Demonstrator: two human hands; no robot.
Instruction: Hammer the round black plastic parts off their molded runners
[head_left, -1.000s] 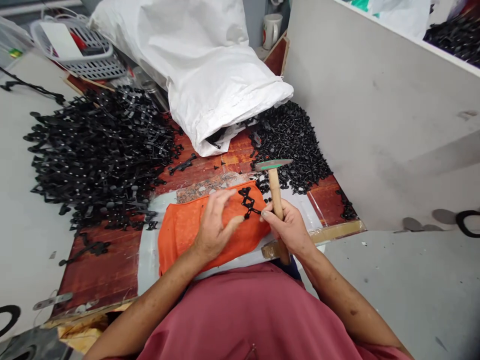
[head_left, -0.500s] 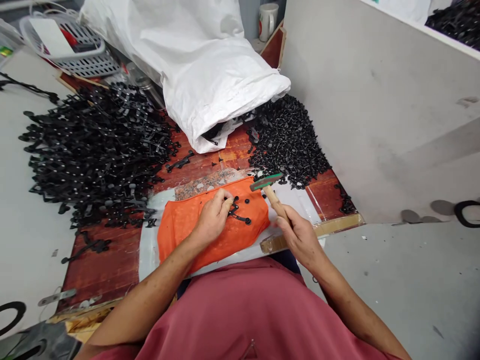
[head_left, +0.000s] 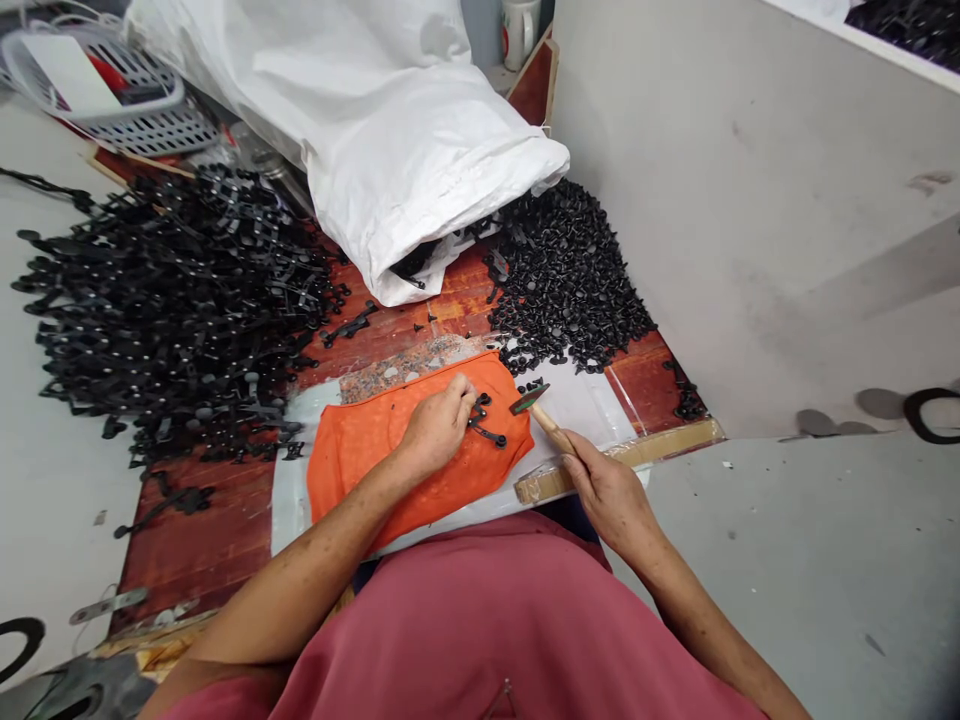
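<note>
My right hand (head_left: 611, 495) is closed around the wooden handle of a hammer (head_left: 553, 428). The hammer's green and grey head hangs just beyond the right edge of an orange cloth (head_left: 367, 460). On that cloth my left hand (head_left: 442, 425) has its fingers closed on one end of a black jointed plastic piece (head_left: 489, 435). The piece's linked arms and round ends stick out to the right of the fingers; the held end is hidden. Small black pegs (head_left: 529, 385) lie by the cloth's upper right corner.
A big heap of black jointed pieces (head_left: 165, 320) covers the left of the red board. Behind the cloth lies a white sack (head_left: 420, 170), and right of it a pile of black pegs (head_left: 577, 280). A grey panel (head_left: 735, 220) stands along the right side; a basket (head_left: 142, 125) sits far left.
My left hand has gone from open fingers to a closed grip on the jointed piece. My right hand has let go of the piece and tipped the hammer lower, its grip now down the handle.
</note>
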